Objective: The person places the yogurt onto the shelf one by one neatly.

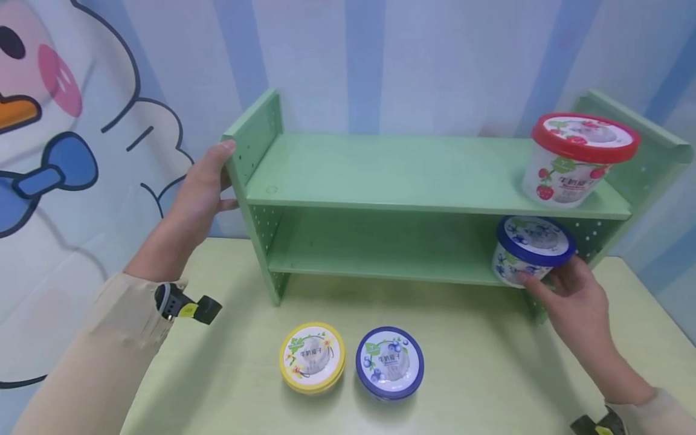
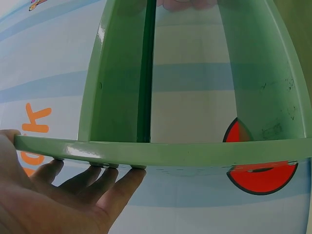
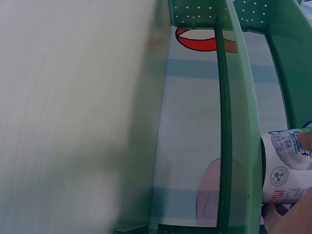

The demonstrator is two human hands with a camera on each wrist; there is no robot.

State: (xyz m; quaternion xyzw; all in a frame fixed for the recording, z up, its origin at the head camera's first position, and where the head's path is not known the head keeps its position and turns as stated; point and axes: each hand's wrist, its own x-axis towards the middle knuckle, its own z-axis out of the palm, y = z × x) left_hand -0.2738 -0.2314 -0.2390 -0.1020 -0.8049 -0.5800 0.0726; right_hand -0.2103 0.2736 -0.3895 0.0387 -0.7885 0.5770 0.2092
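A green two-tier shelf (image 1: 348,208) stands on the table. At its left side panel, my left hand (image 1: 198,187) holds the front edge near the top; in the left wrist view, several fingertips (image 2: 131,176) touch the panel's outer face. My right hand (image 1: 576,302) grips a blue-lidded tub (image 1: 535,241) with blueberry pictures, at the right end of the lower board. The thumb lies on the tub's front, and the other fingers are partly hidden behind it. The right wrist view shows only part of that white tub (image 3: 285,168). Above it, a red-lidded tub (image 1: 571,163) stands on the upper board.
In front of the shelf, a yellow-lidded tub (image 1: 312,357) and another blue-lidded tub (image 1: 389,364) stand side by side on the pale table (image 1: 234,386). A wall covering (image 1: 364,66) with blue stripes and cartoon figures rises behind the shelf.
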